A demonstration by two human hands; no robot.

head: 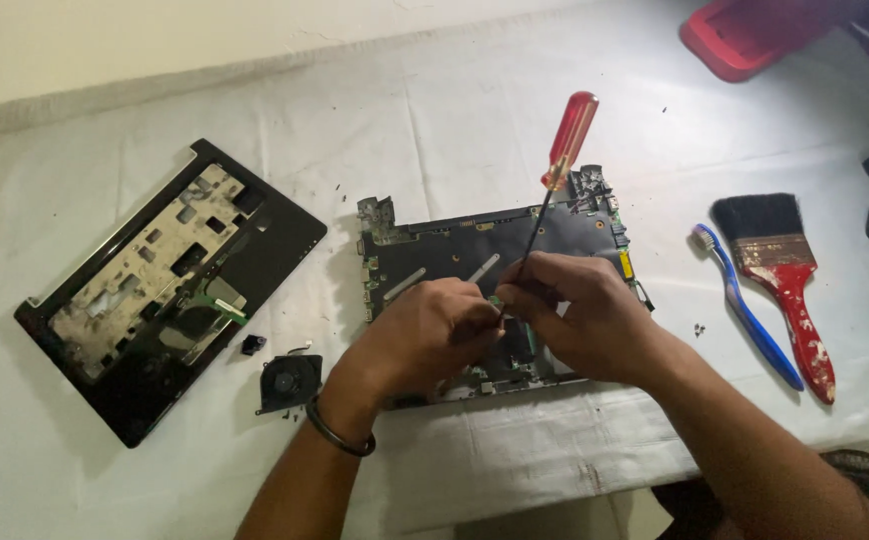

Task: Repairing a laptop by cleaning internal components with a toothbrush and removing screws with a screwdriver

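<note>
Right hand [580, 315]: grasps red-handled screwdriver [558, 170] shaft over circuit board [475, 255].
Left hand [425, 335]: pinches small part on board.
Fan [290, 382]: left of board.

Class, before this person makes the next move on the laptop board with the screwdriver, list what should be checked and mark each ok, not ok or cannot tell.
1. Right hand grips the red-handled screwdriver: ok.
2. Left hand steadies the work on the circuit board: ok.
3. Screwdriver tip seated in a screw: cannot tell, fingers hide it.
4. Board lying flat on the white cloth: ok.
5. Loose fan and black casing lie apart from the hands: ok.
6. Loose screws collected: not ok, small bits lie scattered.
</note>
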